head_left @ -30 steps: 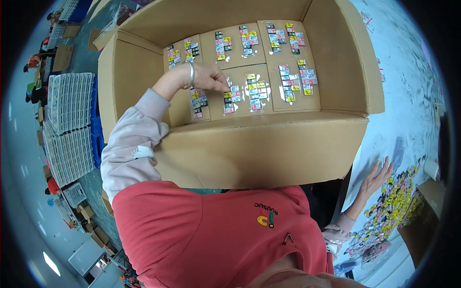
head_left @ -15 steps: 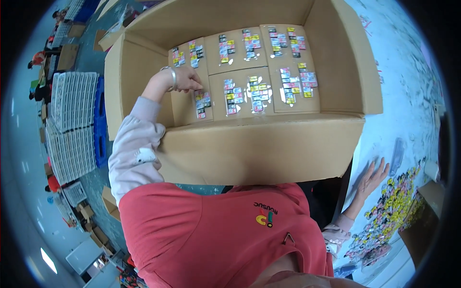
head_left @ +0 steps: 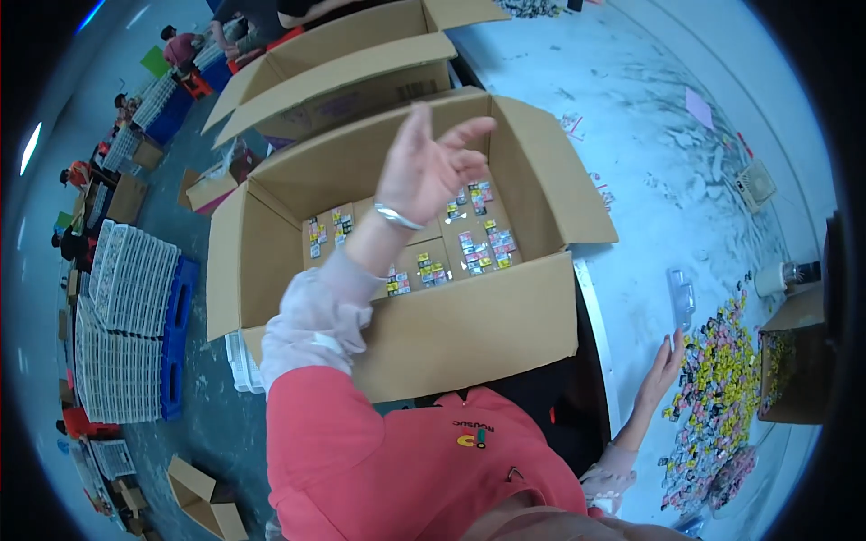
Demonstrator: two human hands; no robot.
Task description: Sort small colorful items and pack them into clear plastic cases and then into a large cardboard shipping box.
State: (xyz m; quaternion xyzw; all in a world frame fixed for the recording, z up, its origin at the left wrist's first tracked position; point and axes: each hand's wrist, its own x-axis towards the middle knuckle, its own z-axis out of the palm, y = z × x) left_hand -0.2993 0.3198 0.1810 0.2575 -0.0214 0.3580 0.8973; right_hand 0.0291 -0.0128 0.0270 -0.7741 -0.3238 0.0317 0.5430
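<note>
Red cloth covers the worker's torso at the bottom of the frame. At lower right, the right hand stretches its fingers over a marbled counter, just below a clear plastic shell and beside a heap of small colourful pieces. At centre, the left hand, fingers spread, hovers above an open cardboard box, where bright little packs line the bottom. Beyond, another open carton stands at top centre.
</note>
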